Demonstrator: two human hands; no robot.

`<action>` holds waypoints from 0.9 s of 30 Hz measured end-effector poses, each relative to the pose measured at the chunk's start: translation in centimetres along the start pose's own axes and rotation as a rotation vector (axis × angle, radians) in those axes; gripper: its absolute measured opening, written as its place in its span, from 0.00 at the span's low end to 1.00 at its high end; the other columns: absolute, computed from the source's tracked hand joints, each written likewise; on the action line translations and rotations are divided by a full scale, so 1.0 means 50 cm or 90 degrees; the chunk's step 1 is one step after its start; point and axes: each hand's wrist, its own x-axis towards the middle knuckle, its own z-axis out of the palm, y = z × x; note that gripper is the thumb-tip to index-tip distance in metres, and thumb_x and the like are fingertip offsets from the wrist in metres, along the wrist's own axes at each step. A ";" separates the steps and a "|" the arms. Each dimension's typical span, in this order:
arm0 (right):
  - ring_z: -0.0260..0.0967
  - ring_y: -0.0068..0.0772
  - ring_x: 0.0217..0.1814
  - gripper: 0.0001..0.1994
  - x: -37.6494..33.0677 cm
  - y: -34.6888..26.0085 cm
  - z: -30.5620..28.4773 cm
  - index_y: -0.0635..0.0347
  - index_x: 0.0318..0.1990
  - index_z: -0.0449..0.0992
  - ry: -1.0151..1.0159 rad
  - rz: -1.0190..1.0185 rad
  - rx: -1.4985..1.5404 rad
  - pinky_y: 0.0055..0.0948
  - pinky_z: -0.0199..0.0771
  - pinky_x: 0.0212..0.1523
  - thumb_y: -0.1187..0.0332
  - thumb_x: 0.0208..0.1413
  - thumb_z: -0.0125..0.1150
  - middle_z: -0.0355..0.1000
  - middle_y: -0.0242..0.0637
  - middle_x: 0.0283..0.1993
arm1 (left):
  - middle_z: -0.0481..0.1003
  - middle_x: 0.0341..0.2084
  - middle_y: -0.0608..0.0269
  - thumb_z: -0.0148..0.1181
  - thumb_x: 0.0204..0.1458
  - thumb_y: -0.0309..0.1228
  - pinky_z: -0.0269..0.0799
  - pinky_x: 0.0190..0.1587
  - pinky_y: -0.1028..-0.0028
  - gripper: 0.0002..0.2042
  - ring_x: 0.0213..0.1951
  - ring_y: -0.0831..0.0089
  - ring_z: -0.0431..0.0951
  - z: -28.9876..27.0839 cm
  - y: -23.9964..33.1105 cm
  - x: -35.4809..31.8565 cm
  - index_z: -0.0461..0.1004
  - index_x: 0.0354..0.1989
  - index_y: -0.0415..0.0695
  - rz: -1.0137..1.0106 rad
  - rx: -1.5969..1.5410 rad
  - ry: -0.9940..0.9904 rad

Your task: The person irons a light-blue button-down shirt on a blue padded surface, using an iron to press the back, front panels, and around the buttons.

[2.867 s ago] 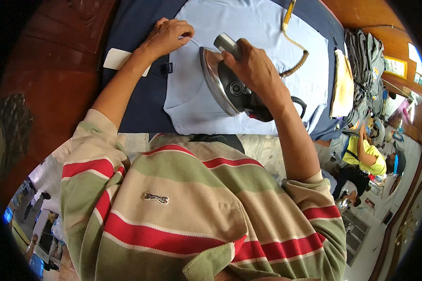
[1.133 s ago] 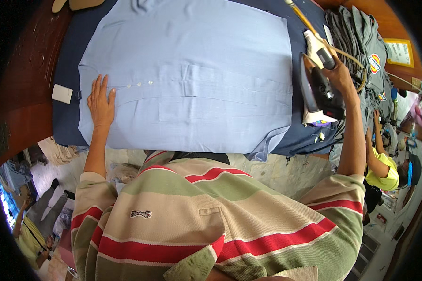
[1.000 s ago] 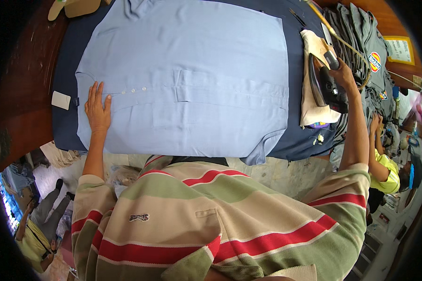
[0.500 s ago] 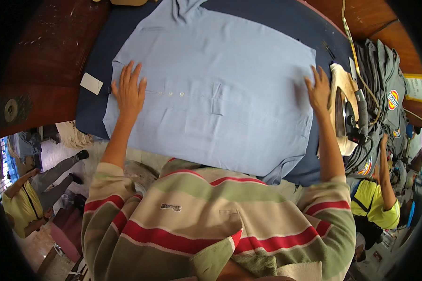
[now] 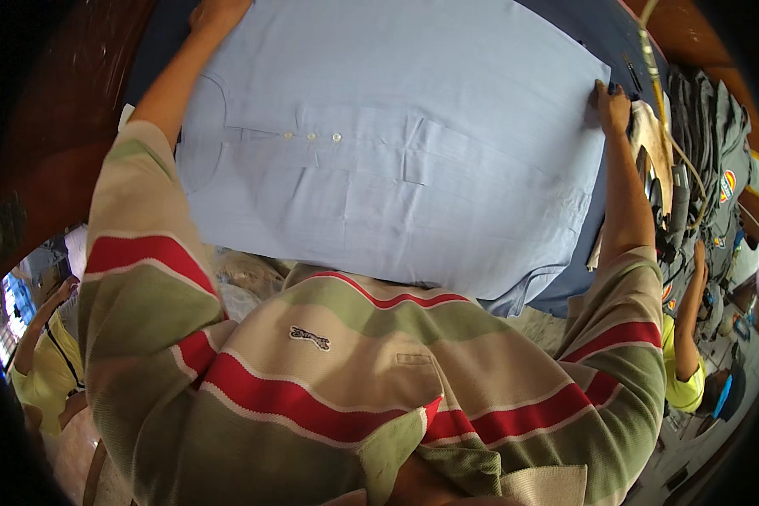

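A light blue shirt [image 5: 481,110] lies spread flat, its round neckline to the left and a short row of white buttons running across the middle. At the top left, my left hand [image 5: 219,12] is closed at the shirt's far shoulder edge, its fingers curled and partly cut off by the frame. My right hand [image 5: 613,106] pinches the shirt's hem near the far right corner. Beneath the shirt is a dark navy table cover [image 5: 565,299].
An iron [image 5: 652,190] rests on a beige cloth [image 5: 649,126] to the right, with a cord [image 5: 662,105] above it. Beyond it is a pile of dark grey garments [image 5: 717,143]. People in yellow tops [image 5: 681,371] are at both sides.
My left hand has moved up and away, and my right hand has gone from lying spread to pinching the hem. The right edge of the shirt sits farther up and right in view.
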 end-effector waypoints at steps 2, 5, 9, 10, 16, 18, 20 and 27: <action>0.67 0.55 0.49 0.27 0.020 -0.005 0.009 0.64 0.48 0.68 -0.071 -0.044 0.080 0.43 0.65 0.49 0.49 0.51 0.52 0.71 0.55 0.43 | 0.73 0.40 0.46 0.53 0.49 0.34 0.68 0.46 0.59 0.14 0.45 0.51 0.72 -0.021 -0.001 0.050 0.71 0.43 0.41 0.000 -0.013 -0.204; 0.68 0.56 0.48 0.21 0.036 -0.026 0.013 0.63 0.44 0.69 -0.008 -0.061 0.086 0.43 0.65 0.48 0.54 0.53 0.51 0.71 0.55 0.42 | 0.74 0.36 0.45 0.51 0.48 0.31 0.67 0.43 0.57 0.12 0.43 0.49 0.72 0.011 -0.019 0.090 0.72 0.41 0.42 -0.014 -0.096 -0.225; 0.67 0.58 0.48 0.22 0.132 -0.045 -0.002 0.68 0.44 0.69 0.115 -0.062 0.171 0.44 0.65 0.48 0.55 0.52 0.50 0.70 0.59 0.42 | 0.73 0.39 0.43 0.48 0.50 0.29 0.66 0.46 0.59 0.13 0.44 0.48 0.72 0.049 -0.014 0.229 0.70 0.44 0.42 0.021 -0.149 -0.052; 0.67 0.58 0.48 0.23 0.172 -0.054 -0.016 0.69 0.44 0.68 0.154 -0.044 0.198 0.43 0.66 0.49 0.55 0.52 0.50 0.71 0.59 0.42 | 0.73 0.39 0.43 0.49 0.51 0.28 0.66 0.47 0.60 0.15 0.44 0.49 0.72 0.053 -0.003 0.265 0.69 0.47 0.41 0.027 -0.131 0.037; 0.60 0.55 0.58 0.35 0.145 -0.066 -0.009 0.71 0.55 0.62 0.292 -0.201 0.303 0.43 0.59 0.56 0.49 0.49 0.57 0.63 0.57 0.55 | 0.56 0.59 0.45 0.52 0.51 0.30 0.59 0.55 0.63 0.30 0.57 0.51 0.61 0.079 -0.021 0.204 0.48 0.63 0.42 0.075 -0.320 0.161; 0.58 0.55 0.59 0.26 -0.052 -0.066 -0.055 0.68 0.55 0.61 0.255 -0.445 0.275 0.42 0.57 0.58 0.62 0.52 0.58 0.62 0.54 0.56 | 0.55 0.61 0.48 0.52 0.51 0.30 0.55 0.57 0.56 0.30 0.59 0.53 0.60 -0.040 0.107 0.021 0.50 0.63 0.42 0.044 -0.274 0.083; 0.56 0.53 0.60 0.23 -0.260 -0.041 -0.136 0.61 0.54 0.65 0.097 -0.482 0.226 0.43 0.55 0.59 0.64 0.51 0.59 0.61 0.53 0.57 | 0.60 0.60 0.54 0.46 0.56 0.43 0.54 0.57 0.60 0.25 0.58 0.57 0.62 -0.157 0.086 -0.144 0.58 0.61 0.46 0.142 -0.206 0.064; 0.55 0.51 0.57 0.32 -0.695 0.016 -0.182 0.67 0.57 0.60 -0.066 -0.073 0.341 0.42 0.54 0.58 0.60 0.46 0.64 0.59 0.54 0.54 | 0.67 0.52 0.59 0.49 0.54 0.41 0.61 0.52 0.57 0.20 0.53 0.62 0.66 -0.230 -0.073 -0.417 0.66 0.54 0.48 -0.284 0.036 -0.084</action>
